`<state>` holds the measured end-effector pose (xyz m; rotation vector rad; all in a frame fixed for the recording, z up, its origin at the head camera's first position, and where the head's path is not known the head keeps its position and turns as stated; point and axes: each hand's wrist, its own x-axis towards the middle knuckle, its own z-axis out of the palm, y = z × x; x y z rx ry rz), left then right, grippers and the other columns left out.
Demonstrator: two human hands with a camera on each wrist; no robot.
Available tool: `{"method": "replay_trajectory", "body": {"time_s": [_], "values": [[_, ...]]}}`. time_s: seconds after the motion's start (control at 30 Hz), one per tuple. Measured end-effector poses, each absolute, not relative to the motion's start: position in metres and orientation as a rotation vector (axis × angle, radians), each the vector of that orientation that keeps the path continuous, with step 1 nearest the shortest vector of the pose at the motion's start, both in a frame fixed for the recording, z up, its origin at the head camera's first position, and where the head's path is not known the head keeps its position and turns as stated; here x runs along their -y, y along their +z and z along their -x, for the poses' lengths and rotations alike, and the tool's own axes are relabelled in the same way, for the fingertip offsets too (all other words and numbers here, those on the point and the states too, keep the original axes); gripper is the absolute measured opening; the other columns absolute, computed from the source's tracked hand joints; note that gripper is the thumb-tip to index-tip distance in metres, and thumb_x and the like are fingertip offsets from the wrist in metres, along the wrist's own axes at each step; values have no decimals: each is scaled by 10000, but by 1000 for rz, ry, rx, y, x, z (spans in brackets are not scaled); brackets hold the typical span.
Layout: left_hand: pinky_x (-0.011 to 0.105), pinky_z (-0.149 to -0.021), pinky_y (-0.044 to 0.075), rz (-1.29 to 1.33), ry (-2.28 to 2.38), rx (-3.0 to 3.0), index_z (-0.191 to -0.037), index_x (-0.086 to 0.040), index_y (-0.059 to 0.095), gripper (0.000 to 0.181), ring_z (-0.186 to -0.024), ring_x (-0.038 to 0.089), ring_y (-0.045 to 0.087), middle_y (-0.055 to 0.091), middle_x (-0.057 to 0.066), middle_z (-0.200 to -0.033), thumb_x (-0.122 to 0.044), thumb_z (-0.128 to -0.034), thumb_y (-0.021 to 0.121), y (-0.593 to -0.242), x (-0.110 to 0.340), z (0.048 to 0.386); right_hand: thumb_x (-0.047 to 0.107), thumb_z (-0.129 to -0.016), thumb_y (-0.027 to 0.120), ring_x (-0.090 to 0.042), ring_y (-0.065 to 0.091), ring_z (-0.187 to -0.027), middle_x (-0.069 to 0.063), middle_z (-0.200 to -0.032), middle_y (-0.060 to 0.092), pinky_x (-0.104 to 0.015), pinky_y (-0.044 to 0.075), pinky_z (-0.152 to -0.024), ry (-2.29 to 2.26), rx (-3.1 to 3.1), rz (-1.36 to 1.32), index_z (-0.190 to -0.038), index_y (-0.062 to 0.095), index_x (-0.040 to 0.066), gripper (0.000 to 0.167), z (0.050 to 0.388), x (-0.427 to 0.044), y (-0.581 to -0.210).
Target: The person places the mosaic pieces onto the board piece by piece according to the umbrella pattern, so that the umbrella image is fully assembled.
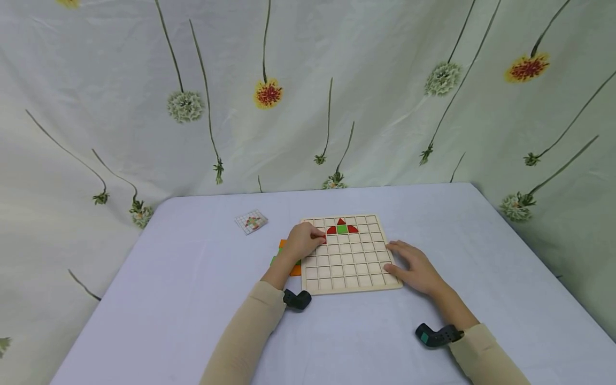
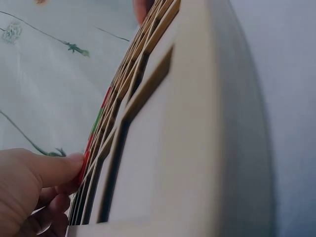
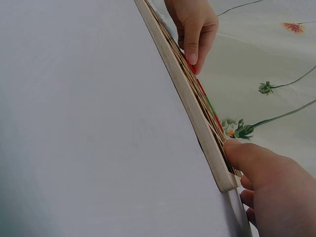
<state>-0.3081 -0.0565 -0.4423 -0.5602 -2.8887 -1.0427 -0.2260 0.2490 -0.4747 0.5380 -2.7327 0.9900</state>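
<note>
A square wooden grid board [image 1: 348, 262] lies on the table. Near its far edge, red pieces [image 1: 353, 229] flank a green square piece [image 1: 342, 229], with a red triangle piece [image 1: 341, 221] above it. My left hand [image 1: 303, 239] reaches over the board's left side, pinching a small red piece [image 2: 84, 165] between thumb and fingers, right at the grid surface. The fingers cover much of that piece, so its shape is unclear. My right hand [image 1: 415, 267] rests at the board's right edge, thumb touching the rim and fingers extended loosely along the side.
Orange and green pieces [image 1: 295, 270] lie left of the board, partly hidden by my left hand and wrist. A small pattern card [image 1: 251, 221] showing a coloured design on a grid lies at the back left. A flower-printed cloth [image 1: 298, 133] hangs behind the table [image 1: 192, 256].
</note>
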Motion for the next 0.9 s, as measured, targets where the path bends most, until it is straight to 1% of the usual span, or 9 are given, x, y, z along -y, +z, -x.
{"method": "replay_trajectory", "body": {"time_s": [0.13,0.33,0.43,0.57,0.73,0.9], "values": [[372,-836,482,571,-963,2868,-1035,-46,770,182,-924,249,597,678,61,-944,-156,-903,710,-443,55,308,295,-899,685,-454,385,-1325,-245,-1389,497,-614,278,-1056,984,2738,-532,-1342,547,-30,567,226,-248,-475],[373,-835,486,558,-964,2857,-1057,-56,766,191,-950,254,599,680,74,-976,-153,-904,706,-444,58,307,302,-902,679,-457,380,-1326,-247,-1392,493,-619,276,-1055,988,2745,-528,-1344,546,-28,568,226,-247,-475],[374,-808,499,529,-996,2861,-1064,-67,765,194,-947,250,601,676,76,-998,-160,-906,701,-443,63,306,307,-904,677,-461,382,-1323,-250,-1389,494,-621,277,-1052,983,2745,-540,-1342,547,-30,569,226,-246,-474],[383,-806,497,491,-998,2866,-1064,-87,770,200,-946,249,580,671,75,-1026,-191,-912,691,-438,73,307,311,-905,677,-466,380,-1321,-255,-1387,493,-624,277,-1050,969,2744,-543,-1343,546,-30,570,226,-246,-472],[386,-795,487,477,-1000,2869,-1072,-91,768,210,-912,244,556,663,70,-1000,-192,-909,684,-432,84,304,305,-900,681,-467,373,-1326,-258,-1392,487,-621,272,-1055,975,2751,-530,-1346,542,-32,576,226,-247,-472],[377,-821,488,408,-994,2908,-1087,-111,766,214,-952,237,546,653,51,-1003,-203,-907,697,-430,94,302,299,-902,679,-465,373,-1327,-254,-1394,487,-620,268,-1057,976,2752,-525,-1348,542,-30,571,225,-248,-474]]}}
